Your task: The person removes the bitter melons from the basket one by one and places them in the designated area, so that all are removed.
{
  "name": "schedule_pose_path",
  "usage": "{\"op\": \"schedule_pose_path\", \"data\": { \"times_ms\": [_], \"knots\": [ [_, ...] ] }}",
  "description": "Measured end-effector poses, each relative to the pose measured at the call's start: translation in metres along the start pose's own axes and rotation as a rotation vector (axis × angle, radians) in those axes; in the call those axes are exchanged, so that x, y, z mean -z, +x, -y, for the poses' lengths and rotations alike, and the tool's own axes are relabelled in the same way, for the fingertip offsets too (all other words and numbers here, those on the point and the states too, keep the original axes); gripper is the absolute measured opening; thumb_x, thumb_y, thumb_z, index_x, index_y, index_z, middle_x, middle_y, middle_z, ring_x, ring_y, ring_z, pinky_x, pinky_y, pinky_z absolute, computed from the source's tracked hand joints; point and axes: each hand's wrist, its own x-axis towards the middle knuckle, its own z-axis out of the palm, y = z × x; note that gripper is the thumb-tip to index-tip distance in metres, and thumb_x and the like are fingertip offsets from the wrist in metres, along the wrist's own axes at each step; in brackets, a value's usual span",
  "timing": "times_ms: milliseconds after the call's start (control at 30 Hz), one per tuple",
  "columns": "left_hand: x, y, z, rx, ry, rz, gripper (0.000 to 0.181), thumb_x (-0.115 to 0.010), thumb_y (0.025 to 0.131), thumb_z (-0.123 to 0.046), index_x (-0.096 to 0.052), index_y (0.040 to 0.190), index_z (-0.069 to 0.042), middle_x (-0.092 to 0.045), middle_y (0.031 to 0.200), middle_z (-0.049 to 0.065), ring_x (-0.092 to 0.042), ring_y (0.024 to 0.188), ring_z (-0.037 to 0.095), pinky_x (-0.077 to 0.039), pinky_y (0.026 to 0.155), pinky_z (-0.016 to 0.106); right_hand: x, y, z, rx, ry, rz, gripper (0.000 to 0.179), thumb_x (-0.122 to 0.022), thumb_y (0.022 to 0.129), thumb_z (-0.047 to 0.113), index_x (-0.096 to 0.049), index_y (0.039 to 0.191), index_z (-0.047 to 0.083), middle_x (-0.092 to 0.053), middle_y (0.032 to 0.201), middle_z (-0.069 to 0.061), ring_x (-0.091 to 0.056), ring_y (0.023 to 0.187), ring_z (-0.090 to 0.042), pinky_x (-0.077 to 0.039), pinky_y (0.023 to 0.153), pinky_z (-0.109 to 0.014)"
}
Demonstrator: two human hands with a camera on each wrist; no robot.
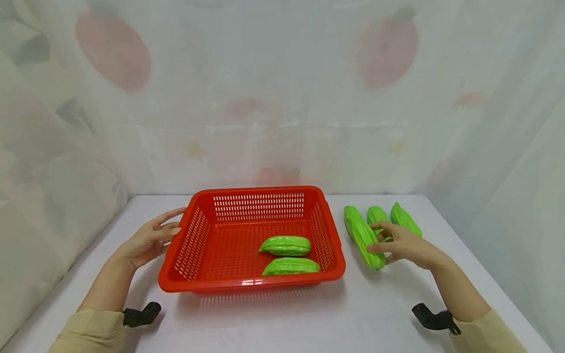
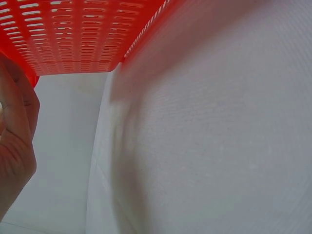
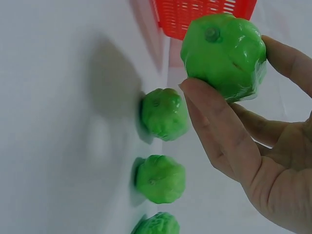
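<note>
A red plastic basket [image 1: 252,283] stands in the middle of the white table, with two green bitter melons [image 1: 287,245] lying in its right part. My left hand [image 1: 150,240] is at the basket's left rim, its fingers extended against the outside; the left wrist view catches only part of this hand [image 2: 17,131]. On the right, my right hand [image 1: 403,245] pinches another bitter melon [image 3: 224,56] between thumb and fingers, held above the table. Beneath and beyond it lie three more bitter melons [image 3: 163,114] in a row, the nearest partly hidden in the head view.
A pale curtain [image 1: 265,147] with faded fruit prints hangs behind the table [image 1: 362,314] and along its sides. Each wrist carries a black camera mount [image 1: 143,315]. The loose bitter melons [image 1: 405,220] lie near the table's back right corner.
</note>
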Motion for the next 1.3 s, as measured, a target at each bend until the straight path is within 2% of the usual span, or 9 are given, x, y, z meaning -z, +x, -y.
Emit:
{"op": "schedule_pose_path", "data": {
  "times_ms": [267,433,700,1000,1300],
  "knots": [
    [-0.002,0.000,-0.001,0.007,0.006,-0.015,0.046,-0.041,0.104,-0.007,-0.039,0.146,-0.025,-0.072,0.115,-0.008,-0.072,0.098,0.009,-0.060,0.084,0.031,0.000,-0.007,-0.013,-0.023,0.027,0.016,0.079,-0.072,0.088,0.029,-0.031,0.146,-0.004,-0.045,0.119,-0.021,-0.061,0.094,-0.021,-0.061,0.078,-0.039],
    [-0.002,0.000,-0.001,0.001,-0.005,-0.009,0.046,-0.040,0.104,-0.006,-0.040,0.146,-0.025,-0.072,0.114,-0.008,-0.073,0.097,0.009,-0.060,0.083,0.030,-0.003,-0.010,-0.017,-0.041,0.013,0.031,0.082,-0.073,0.087,0.030,-0.029,0.147,-0.005,-0.045,0.121,-0.023,-0.061,0.093,-0.021,-0.061,0.079,-0.040],
    [-0.002,0.000,-0.001,-0.001,-0.019,0.002,0.046,-0.040,0.104,-0.005,-0.040,0.146,-0.025,-0.072,0.114,-0.007,-0.073,0.097,0.010,-0.060,0.083,0.030,-0.006,-0.013,-0.025,-0.103,0.035,0.096,0.084,-0.072,0.087,0.029,-0.026,0.148,-0.005,-0.045,0.115,-0.019,-0.060,0.089,-0.022,-0.061,0.078,-0.042],
    [0.000,0.001,-0.001,0.001,-0.008,0.005,0.046,-0.040,0.105,-0.006,-0.039,0.147,-0.024,-0.071,0.115,-0.007,-0.073,0.097,0.010,-0.060,0.083,0.030,-0.009,-0.016,-0.034,-0.142,0.033,0.140,0.078,-0.071,0.088,0.033,-0.031,0.143,-0.008,-0.054,0.110,-0.017,-0.061,0.091,-0.023,-0.060,0.079,-0.042],
    [-0.001,0.000,0.000,0.002,-0.019,-0.003,0.046,-0.040,0.105,-0.006,-0.040,0.147,-0.024,-0.071,0.114,-0.007,-0.073,0.096,0.010,-0.060,0.082,0.030,-0.012,-0.015,-0.037,-0.160,0.032,0.150,0.076,-0.070,0.089,0.035,-0.033,0.140,-0.008,-0.056,0.107,-0.015,-0.061,0.089,-0.022,-0.060,0.077,-0.039]
  ]
}}
